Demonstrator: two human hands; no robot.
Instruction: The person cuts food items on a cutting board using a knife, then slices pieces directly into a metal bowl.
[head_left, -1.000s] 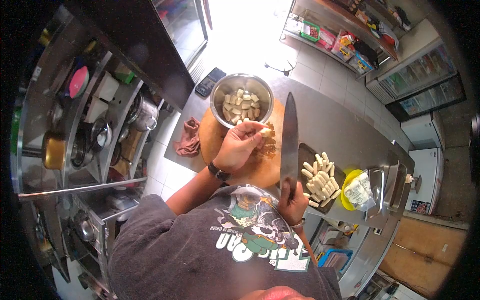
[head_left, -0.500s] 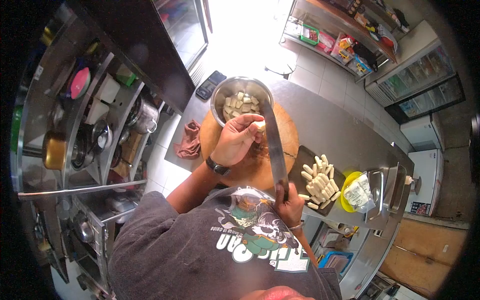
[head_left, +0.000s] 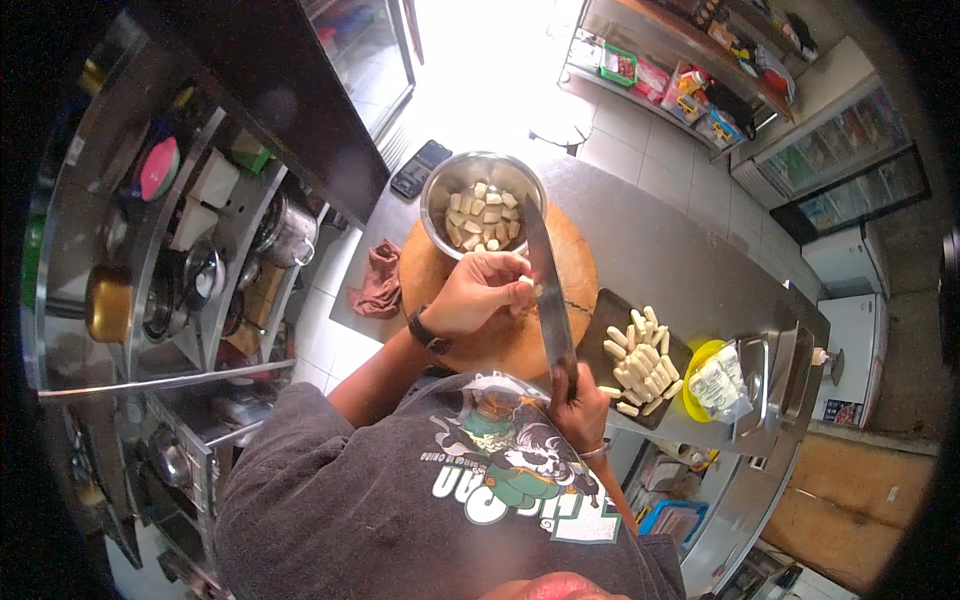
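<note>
My left hand (head_left: 484, 294) pinches a small pale piece (head_left: 530, 284) above the round wooden board (head_left: 425, 270). Beside it, my right hand (head_left: 580, 408) is wrapped round the handle of a long, wide knife (head_left: 550, 300), whose blade points away from me and lies close to the piece. A steel bowl (head_left: 433, 210) with several cut pale pieces stands at the far side of the board, partly overlapped by the knife tip. Right of the board, a dark tray (head_left: 612, 312) carries a heap of peeled pale sticks, banana-like in shape.
A brown cloth (head_left: 378, 282) lies left of the board, with a black device (head_left: 421, 169) beyond it. A yellow bowl (head_left: 690, 396) holding a plastic bag stands right of the tray. Steel shelves with pots line the left side.
Since a second ago the knife has swung left from beside the board to the held piece. In the last half second my left hand has lowered slightly towards me.
</note>
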